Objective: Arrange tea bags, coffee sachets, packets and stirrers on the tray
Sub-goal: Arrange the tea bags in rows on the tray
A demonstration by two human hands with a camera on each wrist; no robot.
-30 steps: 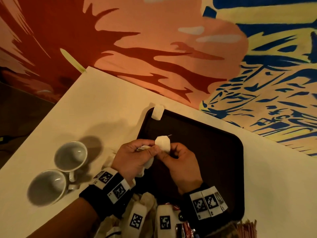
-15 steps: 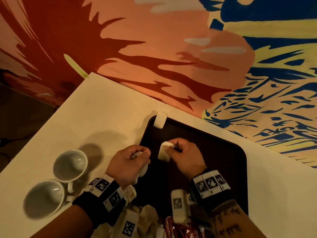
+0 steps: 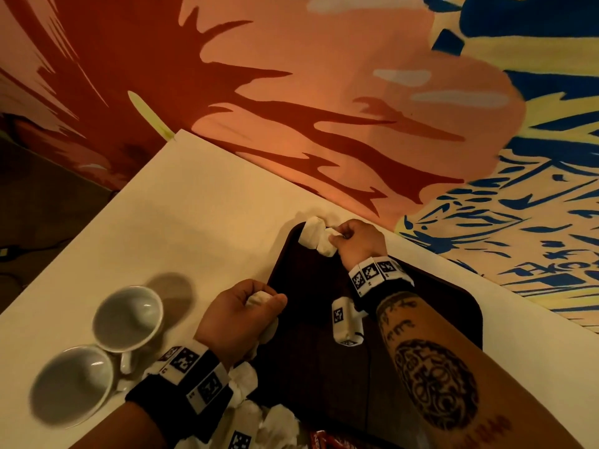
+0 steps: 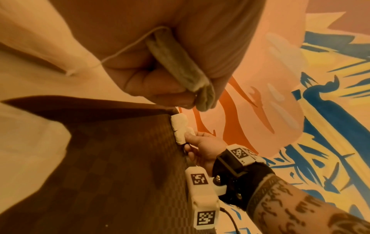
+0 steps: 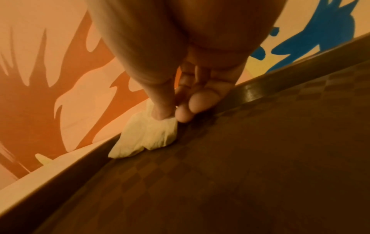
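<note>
A dark brown tray (image 3: pixel 421 312) lies on the white table. One white tea bag (image 3: pixel 310 231) leans on the rim at the tray's far left corner. My right hand (image 3: pixel 342 236) pinches a second tea bag (image 3: pixel 327 249) by its top, and this bag stands right beside the first. The right wrist view shows the thumb (image 5: pixel 162 110) on that bag (image 5: pixel 160 134) and the other bag (image 5: pixel 126 147) against the rim. My left hand (image 3: pixel 259 299) hovers at the tray's left edge, gripping tea bags (image 4: pixel 180 66) with a string hanging out.
Two white cups (image 3: pixel 128 314) (image 3: pixel 73 384) lie on the table to the left of my left hand. Loose tea bags (image 3: pixel 275 426) and a red sachet (image 3: pixel 327 440) sit at the near edge. A painted wall runs close behind the tray.
My right hand has carried its tea bag from the tray's middle to the far left corner, beside the bag on the rim. The left hand stayed by the tray's left edge.
</note>
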